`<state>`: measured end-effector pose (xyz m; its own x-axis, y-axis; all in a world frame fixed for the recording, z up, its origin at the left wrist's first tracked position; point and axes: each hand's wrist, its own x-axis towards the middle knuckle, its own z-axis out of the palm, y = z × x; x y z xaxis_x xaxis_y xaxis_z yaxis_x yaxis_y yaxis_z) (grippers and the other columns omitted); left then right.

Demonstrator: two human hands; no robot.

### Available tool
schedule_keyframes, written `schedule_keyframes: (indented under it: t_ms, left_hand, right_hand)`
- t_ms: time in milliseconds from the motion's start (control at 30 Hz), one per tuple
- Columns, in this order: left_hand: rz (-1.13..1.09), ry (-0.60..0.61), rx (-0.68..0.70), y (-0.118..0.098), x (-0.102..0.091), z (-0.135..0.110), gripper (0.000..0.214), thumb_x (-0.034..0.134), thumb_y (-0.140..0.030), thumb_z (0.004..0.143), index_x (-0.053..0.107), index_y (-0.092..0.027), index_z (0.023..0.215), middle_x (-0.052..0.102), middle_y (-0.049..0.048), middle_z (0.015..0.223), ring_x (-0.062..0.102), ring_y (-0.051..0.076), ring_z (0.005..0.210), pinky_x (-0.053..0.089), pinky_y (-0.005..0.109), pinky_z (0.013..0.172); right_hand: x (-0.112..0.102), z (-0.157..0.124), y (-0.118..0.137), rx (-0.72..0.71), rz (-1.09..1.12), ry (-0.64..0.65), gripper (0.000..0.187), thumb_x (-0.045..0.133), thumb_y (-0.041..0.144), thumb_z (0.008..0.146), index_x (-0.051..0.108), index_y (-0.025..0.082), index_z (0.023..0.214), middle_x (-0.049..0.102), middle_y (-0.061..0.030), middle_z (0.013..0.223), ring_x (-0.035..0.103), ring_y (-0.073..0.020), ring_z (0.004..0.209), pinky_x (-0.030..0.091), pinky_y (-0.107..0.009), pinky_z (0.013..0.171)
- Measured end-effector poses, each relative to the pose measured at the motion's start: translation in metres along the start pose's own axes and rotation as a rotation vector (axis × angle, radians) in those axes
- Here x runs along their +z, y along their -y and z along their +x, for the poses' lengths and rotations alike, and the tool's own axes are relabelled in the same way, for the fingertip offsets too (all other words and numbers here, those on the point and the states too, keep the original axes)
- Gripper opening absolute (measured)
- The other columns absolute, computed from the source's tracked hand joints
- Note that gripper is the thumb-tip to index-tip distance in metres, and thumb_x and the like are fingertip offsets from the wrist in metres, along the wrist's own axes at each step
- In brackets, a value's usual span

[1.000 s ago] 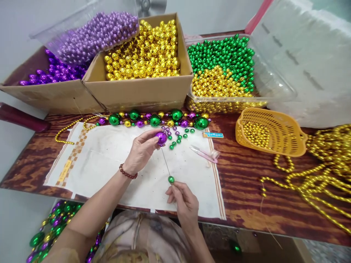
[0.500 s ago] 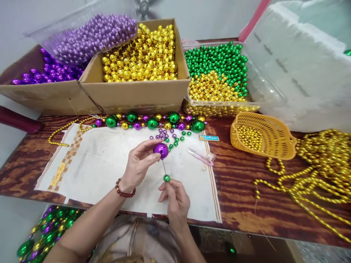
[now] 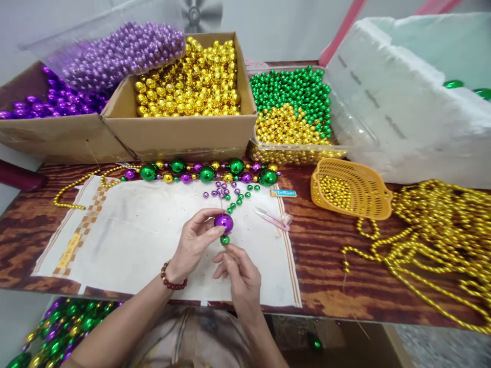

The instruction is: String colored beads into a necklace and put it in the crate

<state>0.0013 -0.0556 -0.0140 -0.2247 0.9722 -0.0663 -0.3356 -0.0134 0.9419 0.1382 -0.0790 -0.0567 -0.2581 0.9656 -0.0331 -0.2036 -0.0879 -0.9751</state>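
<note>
Between the thumb and fingers of my left hand [image 3: 194,243] is a large shiny purple bead [image 3: 223,223]. A thin needle [image 3: 221,203] pokes up out of its top. Just beneath, touching or nearly touching it, a smaller green bead [image 3: 225,239] sits on the same needle. My right hand [image 3: 243,276] is closed in a pinch below the green bead, on the needle's lower end, which the fingers mostly hide. Loose small purple beads [image 3: 219,192] and green beads [image 3: 239,201] lie on the white cloth [image 3: 134,235] beyond my hands.
A finished-looking bead strand [image 3: 207,174] runs behind the cloth. Pink thread snips [image 3: 274,220] lie at right, near a yellow basket [image 3: 368,197] and heaped gold bead chains [image 3: 441,225]. Behind stand a cardboard box [image 3: 180,135] of gold beads and a clear tub [image 3: 299,148].
The purple bead has come down the needle to the green bead, and the needle's tip now shows above it. The view has shifted slightly to the right.
</note>
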Motion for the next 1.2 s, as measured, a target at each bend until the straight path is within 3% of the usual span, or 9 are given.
schedule_keyframes:
  t_ms: [133, 267, 333, 433, 500, 667, 800, 967, 1200]
  left_hand:
    - [0.059, 0.022, -0.076, 0.002, 0.003, -0.002, 0.031, 0.077, -0.027, 0.083, 0.07, -0.022, 0.113, 0.071, 0.0057, 0.107, 0.066, 0.014, 0.087, 0.055, 0.025, 0.078]
    - [0.175, 0.175, -0.129, 0.0, 0.01, -0.002, 0.033, 0.075, -0.03, 0.084, 0.068, -0.021, 0.115, 0.069, 0.0074, 0.112, 0.065, 0.016, 0.095, 0.053, 0.026, 0.083]
    - [0.233, 0.237, -0.103, -0.001, 0.01, 0.007, 0.032, 0.073, -0.032, 0.086, 0.068, -0.021, 0.115, 0.067, 0.0086, 0.118, 0.064, 0.018, 0.102, 0.052, 0.029, 0.09]
    - [0.386, 0.211, -0.009, 0.001, 0.009, 0.035, 0.029, 0.065, -0.035, 0.091, 0.066, -0.019, 0.116, 0.065, 0.0105, 0.12, 0.065, 0.02, 0.104, 0.052, 0.034, 0.093]
    - [0.613, 0.195, 0.088, 0.007, 0.01, 0.056, 0.025, 0.061, -0.032, 0.093, 0.066, -0.016, 0.112, 0.067, 0.0109, 0.114, 0.065, 0.02, 0.099, 0.052, 0.035, 0.091]
    - [1.427, 0.368, 0.326, 0.026, 0.025, 0.098, 0.021, 0.054, -0.021, 0.094, 0.067, -0.013, 0.109, 0.067, 0.0127, 0.111, 0.058, 0.026, 0.106, 0.046, 0.041, 0.094]
    - [1.749, 0.376, 0.431, 0.045, 0.034, 0.117, 0.025, 0.044, -0.021, 0.099, 0.068, -0.015, 0.104, 0.065, 0.0105, 0.109, 0.054, 0.028, 0.106, 0.044, 0.041, 0.086]
    - [1.73, 0.387, 0.479, 0.046, 0.032, 0.118, 0.025, 0.044, -0.023, 0.1, 0.067, -0.015, 0.108, 0.065, 0.0101, 0.107, 0.055, 0.027, 0.104, 0.044, 0.04, 0.087]
    - [1.517, 0.255, 0.433, 0.013, 0.006, 0.128, 0.023, 0.048, -0.023, 0.099, 0.066, -0.015, 0.111, 0.068, 0.0105, 0.105, 0.062, 0.022, 0.099, 0.048, 0.034, 0.087]
  right_hand:
    - [-0.006, -0.001, 0.001, 0.12, 0.061, -0.065, 0.02, 0.061, 0.037, 0.095, 0.064, 0.018, 0.093, 0.073, -0.0044, 0.079, 0.062, -0.0118, 0.048, 0.045, -0.024, 0.05]
    - [-0.013, 0.004, 0.001, 0.128, 0.093, -0.176, 0.021, 0.068, 0.037, 0.089, 0.067, 0.017, 0.082, 0.07, -0.0036, 0.07, 0.06, -0.0124, 0.052, 0.043, -0.023, 0.05]
    - [-0.019, 0.006, 0.001, 0.125, 0.101, -0.205, 0.021, 0.069, 0.036, 0.087, 0.068, 0.017, 0.08, 0.069, -0.0034, 0.068, 0.058, -0.0122, 0.052, 0.041, -0.022, 0.049]
    - [-0.032, 0.006, 0.002, 0.112, 0.079, -0.243, 0.022, 0.069, 0.037, 0.086, 0.069, 0.016, 0.078, 0.068, -0.0032, 0.066, 0.055, -0.0122, 0.051, 0.04, -0.023, 0.048]
    - [-0.041, 0.003, 0.002, 0.091, 0.017, -0.263, 0.021, 0.07, 0.037, 0.085, 0.071, 0.016, 0.08, 0.065, -0.0017, 0.061, 0.053, -0.0127, 0.052, 0.041, -0.024, 0.05]
    - [-0.055, -0.004, -0.014, 0.062, -0.12, -0.309, 0.022, 0.072, 0.038, 0.085, 0.074, 0.016, 0.087, 0.063, -0.0005, 0.062, 0.053, -0.0144, 0.058, 0.044, -0.026, 0.057]
    - [-0.055, -0.005, -0.029, 0.041, -0.101, -0.276, 0.022, 0.072, 0.039, 0.086, 0.073, 0.016, 0.088, 0.064, 0.0001, 0.064, 0.053, -0.0143, 0.06, 0.045, -0.027, 0.061]
    - [-0.054, -0.006, -0.031, 0.039, -0.107, -0.279, 0.025, 0.072, 0.04, 0.086, 0.072, 0.016, 0.086, 0.063, -0.0002, 0.062, 0.054, -0.0148, 0.057, 0.045, -0.027, 0.058]
    - [-0.053, -0.005, -0.026, 0.043, -0.11, -0.263, 0.024, 0.067, 0.039, 0.089, 0.07, 0.016, 0.082, 0.06, 0.0007, 0.056, 0.054, -0.0141, 0.054, 0.044, -0.025, 0.055]
